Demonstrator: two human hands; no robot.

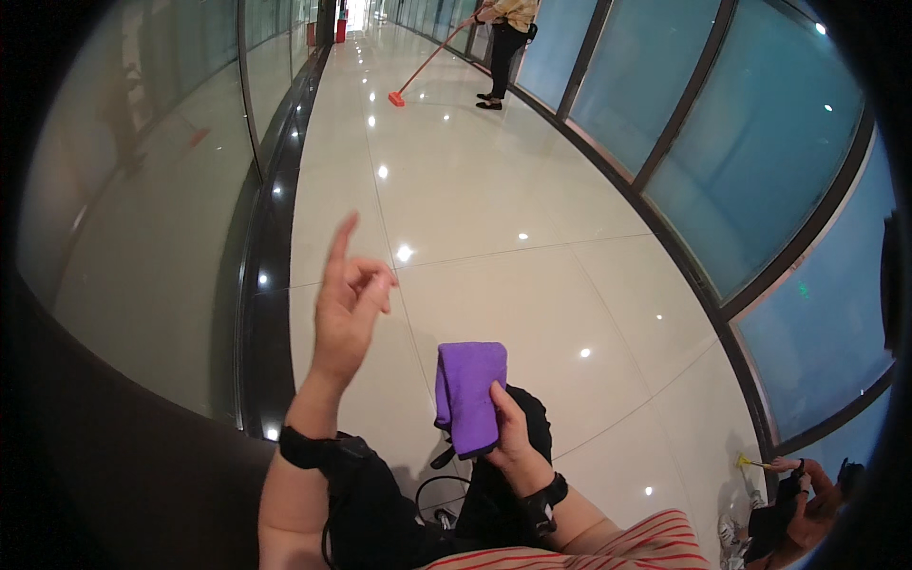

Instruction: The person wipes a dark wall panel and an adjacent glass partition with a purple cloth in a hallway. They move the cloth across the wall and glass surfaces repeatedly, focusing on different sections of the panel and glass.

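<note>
My left hand [353, 306] is raised in front of me over the tiled floor, its index finger extended and the other fingers curled, holding nothing. Lower and to the right, my right hand [514, 434] grips a folded purple cloth [470, 399] with a dark edge by its right side, the thumb on top. The cloth is above my knees. Black straps are around both wrists. My dark-clothed legs and a thin black cable [434, 479] show below.
Glass panels [157, 249] with a dark sill line the left; frosted blue panels [769, 142] line the right. Up the corridor a person [504, 50] stands holding a long-handled red broom or brush [397, 99]. At lower right another person [805, 506] holds a yellow-headed tool [744, 461] near the floor.
</note>
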